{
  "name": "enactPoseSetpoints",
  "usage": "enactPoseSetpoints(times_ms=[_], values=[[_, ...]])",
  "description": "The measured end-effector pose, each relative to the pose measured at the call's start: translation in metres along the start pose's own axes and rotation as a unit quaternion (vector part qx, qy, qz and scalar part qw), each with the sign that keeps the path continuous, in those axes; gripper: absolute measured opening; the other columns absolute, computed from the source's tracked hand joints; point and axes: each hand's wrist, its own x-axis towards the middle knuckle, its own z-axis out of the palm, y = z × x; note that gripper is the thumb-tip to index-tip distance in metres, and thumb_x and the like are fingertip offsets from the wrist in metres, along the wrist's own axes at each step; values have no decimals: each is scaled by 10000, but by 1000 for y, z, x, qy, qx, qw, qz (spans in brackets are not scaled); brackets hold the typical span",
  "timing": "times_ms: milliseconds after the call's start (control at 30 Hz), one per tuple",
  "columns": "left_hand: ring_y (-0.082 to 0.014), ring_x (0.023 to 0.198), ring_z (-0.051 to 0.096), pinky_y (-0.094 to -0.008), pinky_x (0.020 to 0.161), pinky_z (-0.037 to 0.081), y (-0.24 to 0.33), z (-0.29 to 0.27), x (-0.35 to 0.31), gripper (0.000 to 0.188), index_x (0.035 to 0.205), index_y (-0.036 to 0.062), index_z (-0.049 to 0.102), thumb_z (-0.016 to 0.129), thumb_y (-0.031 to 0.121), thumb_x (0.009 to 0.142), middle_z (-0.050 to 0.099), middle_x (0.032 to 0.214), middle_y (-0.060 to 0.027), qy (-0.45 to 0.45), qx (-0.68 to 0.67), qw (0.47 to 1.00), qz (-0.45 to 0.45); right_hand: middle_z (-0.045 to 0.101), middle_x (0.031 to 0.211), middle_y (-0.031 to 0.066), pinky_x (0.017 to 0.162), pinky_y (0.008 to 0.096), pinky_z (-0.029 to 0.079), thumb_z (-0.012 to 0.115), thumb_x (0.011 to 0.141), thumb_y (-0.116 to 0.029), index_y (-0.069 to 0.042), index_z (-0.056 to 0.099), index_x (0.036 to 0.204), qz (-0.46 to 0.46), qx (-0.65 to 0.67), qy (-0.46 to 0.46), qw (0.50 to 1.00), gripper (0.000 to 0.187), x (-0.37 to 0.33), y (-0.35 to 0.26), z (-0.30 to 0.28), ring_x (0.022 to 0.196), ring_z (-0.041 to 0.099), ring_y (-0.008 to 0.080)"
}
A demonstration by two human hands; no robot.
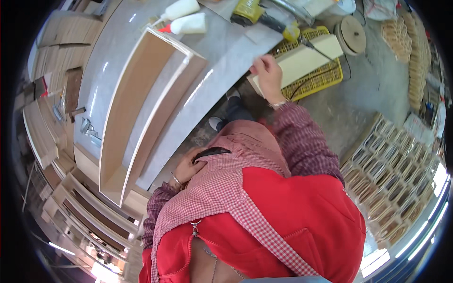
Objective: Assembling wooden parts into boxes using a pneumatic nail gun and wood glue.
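At the front of my checked apron [226, 170], my left hand [188, 165] is closed beside a dark, curved thing [212, 152]. Whether that is an object or a pocket opening, I cannot tell. My right hand [268, 75] is raised beyond the table's edge, near a pale board [306, 63]. Its fingers are curled in, and anything inside them is hidden. To the left, a long, open rectangular wooden frame [137, 89] lies on the grey table [207, 89], apart from both hands.
Two white glue bottles [188, 23] and a yellow-green power tool [247, 12] lie at the table's far side. A yellow crate [330, 73] sits under the pale board. Wooden pieces [391, 174] are stacked at right; more frames [89, 207] stand at lower left.
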Motion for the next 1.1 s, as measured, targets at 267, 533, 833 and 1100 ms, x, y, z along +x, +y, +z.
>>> enactPoseSetpoints(times_ms=[267,533,833,1100], values=[[-169,1054,555,-254,941,424,-27,31,18,340,1236,-7,541,554,24,897,590,1185,-79,-36,-333,929,-156,598,723,102,526,263,481,626,869,-220,22,566,874,357,-40,54,932,249,-49,179,-98,547,580,158],[-145,1024,566,-222,908,436,-81,75,66,352,1235,14,549,581,30,884,597,1178,-77,-32,-288,933,-213,588,677,105,476,273,481,641,856,-253,22,557,817,261,-278,97,919,290,-3,367,-90,511,574,175],[-165,1050,563,-251,939,429,-91,104,95,338,1238,1,543,539,24,900,600,1148,-116,-34,-230,948,-218,586,651,109,476,296,494,649,843,-213,16,562,795,287,-183,86,936,250,21,404,-104,511,580,203],[-170,968,597,-265,872,485,-42,101,89,349,1245,-19,526,568,76,912,615,1102,-118,50,-243,937,-247,604,674,117,469,287,506,611,825,-89,14,579,815,360,191,-57,912,108,-45,235,-131,504,577,198]])
